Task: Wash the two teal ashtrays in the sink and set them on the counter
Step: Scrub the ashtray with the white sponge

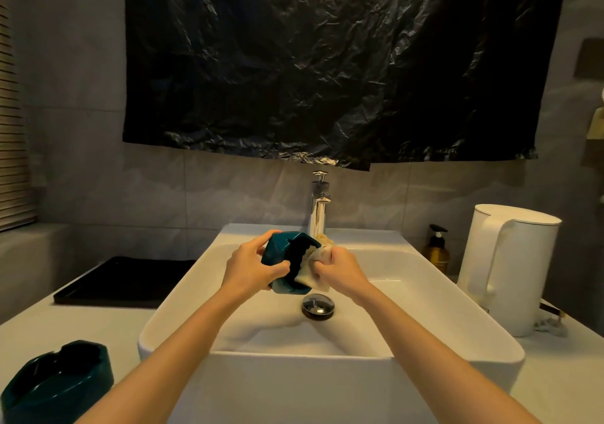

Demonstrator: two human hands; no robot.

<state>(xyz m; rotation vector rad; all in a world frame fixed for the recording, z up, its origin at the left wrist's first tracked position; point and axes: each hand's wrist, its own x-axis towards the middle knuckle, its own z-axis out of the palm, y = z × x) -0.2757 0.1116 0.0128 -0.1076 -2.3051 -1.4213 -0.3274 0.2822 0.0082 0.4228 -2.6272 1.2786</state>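
Roughly midway, by my reading. The white sink (294, 368) sits on the table (98, 322), and no water shows running from the tap (318, 209). One teal ashtray (55, 384) stands upright on the table by the sink's left front corner, well apart from the hands. Whether it is washed or waiting I cannot tell, though its bowl shows a sheen. The other teal ashtray (277, 248) is held tilted on its side over the sink, bowl turned rightward. The left hand (251, 268) grips it, fingers curled round its outer wall and rim. The right hand (340, 268) clutches a pale cloth (310, 268), fingers closed on it, pressing it into the bowl. Scrubbing seems under way. Rinsing and setting down remain, for this one at least.
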